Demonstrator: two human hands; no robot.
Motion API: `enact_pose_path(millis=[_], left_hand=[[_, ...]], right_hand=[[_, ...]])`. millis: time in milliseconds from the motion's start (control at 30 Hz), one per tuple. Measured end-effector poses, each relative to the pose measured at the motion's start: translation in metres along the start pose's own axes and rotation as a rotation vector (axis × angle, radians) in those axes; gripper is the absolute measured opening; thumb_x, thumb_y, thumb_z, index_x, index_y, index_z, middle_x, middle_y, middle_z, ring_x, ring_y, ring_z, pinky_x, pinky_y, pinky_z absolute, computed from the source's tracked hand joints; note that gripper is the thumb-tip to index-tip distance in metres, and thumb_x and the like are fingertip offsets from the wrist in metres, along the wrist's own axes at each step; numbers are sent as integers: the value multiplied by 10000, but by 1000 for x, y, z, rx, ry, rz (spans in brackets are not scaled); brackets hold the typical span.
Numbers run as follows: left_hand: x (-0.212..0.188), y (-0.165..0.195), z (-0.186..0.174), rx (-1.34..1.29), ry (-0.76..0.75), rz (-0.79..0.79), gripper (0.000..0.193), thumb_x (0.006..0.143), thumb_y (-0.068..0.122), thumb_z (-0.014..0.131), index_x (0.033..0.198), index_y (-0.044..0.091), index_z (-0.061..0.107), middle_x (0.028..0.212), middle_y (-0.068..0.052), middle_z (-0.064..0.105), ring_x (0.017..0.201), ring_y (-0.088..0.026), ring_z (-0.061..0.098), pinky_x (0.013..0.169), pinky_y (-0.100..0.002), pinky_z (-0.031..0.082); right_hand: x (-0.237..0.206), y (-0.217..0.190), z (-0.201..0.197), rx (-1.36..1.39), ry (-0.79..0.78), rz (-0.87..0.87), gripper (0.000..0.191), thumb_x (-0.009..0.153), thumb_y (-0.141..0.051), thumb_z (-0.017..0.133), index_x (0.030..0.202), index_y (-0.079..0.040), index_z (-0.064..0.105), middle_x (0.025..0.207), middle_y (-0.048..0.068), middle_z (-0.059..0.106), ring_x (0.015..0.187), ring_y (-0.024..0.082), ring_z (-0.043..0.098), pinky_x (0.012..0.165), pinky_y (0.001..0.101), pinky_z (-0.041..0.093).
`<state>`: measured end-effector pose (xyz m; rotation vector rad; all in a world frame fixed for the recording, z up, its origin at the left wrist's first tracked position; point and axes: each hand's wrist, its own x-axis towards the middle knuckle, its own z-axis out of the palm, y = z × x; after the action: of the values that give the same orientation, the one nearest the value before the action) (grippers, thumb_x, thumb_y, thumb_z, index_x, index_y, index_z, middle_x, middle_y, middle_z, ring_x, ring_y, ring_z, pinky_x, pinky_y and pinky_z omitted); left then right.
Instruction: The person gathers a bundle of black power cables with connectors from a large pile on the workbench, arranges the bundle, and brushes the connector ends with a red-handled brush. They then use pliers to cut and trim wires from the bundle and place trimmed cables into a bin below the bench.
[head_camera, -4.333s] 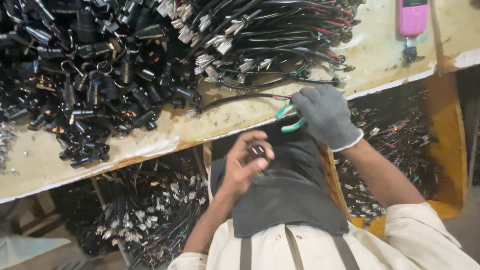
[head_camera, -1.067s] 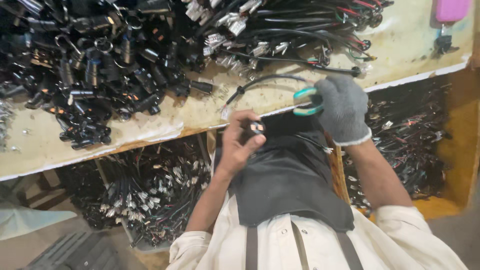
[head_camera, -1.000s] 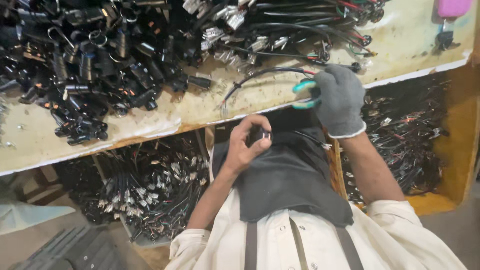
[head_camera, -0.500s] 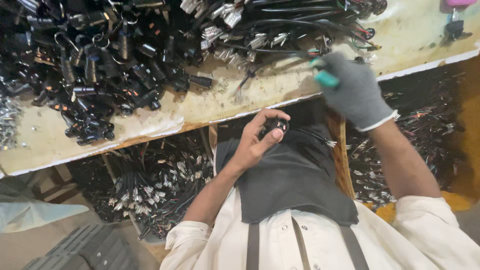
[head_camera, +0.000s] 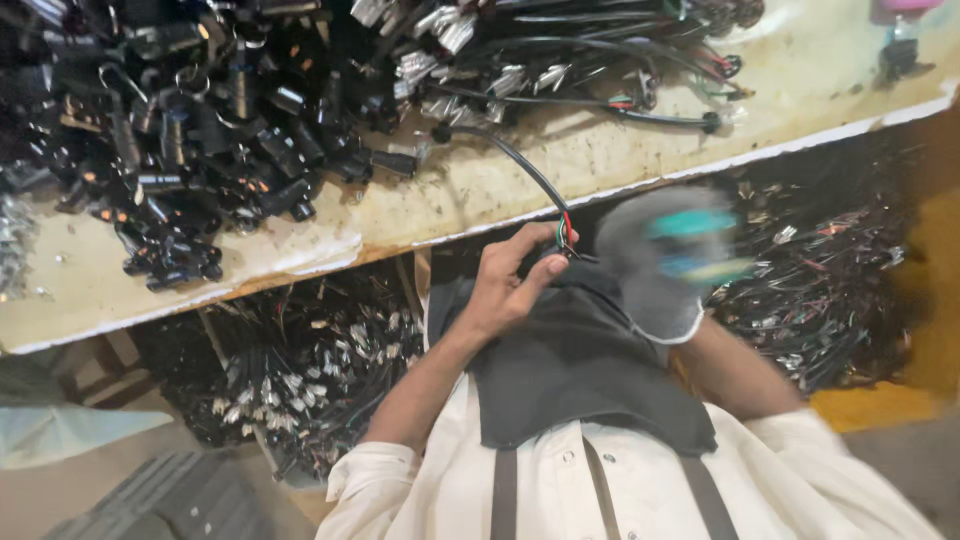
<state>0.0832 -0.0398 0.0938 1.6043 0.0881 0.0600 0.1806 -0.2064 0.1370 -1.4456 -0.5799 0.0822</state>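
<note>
Half a second ago the gloved right hand (head_camera: 660, 262) was up on the bench among the wires; now it has dropped back to the bench edge, level with the left hand (head_camera: 510, 283), and is blurred by motion. Between the hands runs a black cable (head_camera: 520, 168), which arcs from the bench top down over the edge; its stripped end, showing red and green cores, is pinched between the left thumb and fingertips just in front of the person's dark apron (head_camera: 580, 370). The right hand, in a grey glove, is closed around a tool with teal handles (head_camera: 692, 224), though the blur hides its jaws and how the fingers sit on it. It lies just right of the cable's end; whether it touches the cable cannot be told. On the bench (head_camera: 560, 170), a worn pale board, a heap of black connectors (head_camera: 200, 130) covers the left part, and a bundle of cables with silver terminals (head_camera: 470, 60) lies along the top. Under the bench, more wire bundles (head_camera: 320, 350) fill the space to the left of the apron and another mass (head_camera: 820, 290) lies to the right.
</note>
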Motion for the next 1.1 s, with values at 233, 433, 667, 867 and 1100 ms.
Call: enact_pose_path(millis=[233, 433, 667, 867, 1100], left_hand=[[-7, -2, -2, -17, -56, 51, 317, 990, 211, 712, 1243, 27, 662, 1041, -91, 733, 881, -144, 713, 826, -274, 549], [-6, 1, -2, 545, -366, 69, 664, 924, 243, 726, 1510, 55, 476, 913, -136, 684, 745, -296, 664, 655, -409, 535], [-11, 4, -41, 962, -337, 31, 466, 869, 199, 722, 1315, 113, 614, 913, -125, 692, 805, -333, 688, 694, -463, 554], [16, 26, -110, 1378, 229, 79, 427, 868, -4, 673, 1289, 67, 683, 1345, -135, 676, 1067, -338, 609, 888, -440, 512], [24, 28, -117, 811, 361, 251, 359, 952, 42, 687, 1304, 77, 628, 1251, -96, 666, 1167, -285, 596, 1048, -392, 484]], right_hand=[[-17, 5, 13, 1003, 48, 427, 36, 1022, -74, 611, 1047, -78, 586, 920, 91, 604, 785, 249, 589, 694, 384, 497], [33, -2, 7, 143, 139, 265, 113, 1010, -1, 601, 1100, -70, 608, 1012, 115, 648, 841, 265, 640, 716, 378, 532], [112, 0, -39, -1186, -465, -226, 222, 846, -20, 674, 1061, -74, 658, 1006, 150, 628, 836, 363, 648, 680, 471, 515], [68, 13, -33, -1180, -513, -70, 173, 835, -31, 697, 988, -98, 652, 960, 130, 603, 847, 354, 624, 706, 497, 485], [30, 27, -27, -1101, -167, -157, 290, 782, -81, 728, 1062, -81, 652, 961, 136, 594, 866, 359, 620, 711, 474, 491]])
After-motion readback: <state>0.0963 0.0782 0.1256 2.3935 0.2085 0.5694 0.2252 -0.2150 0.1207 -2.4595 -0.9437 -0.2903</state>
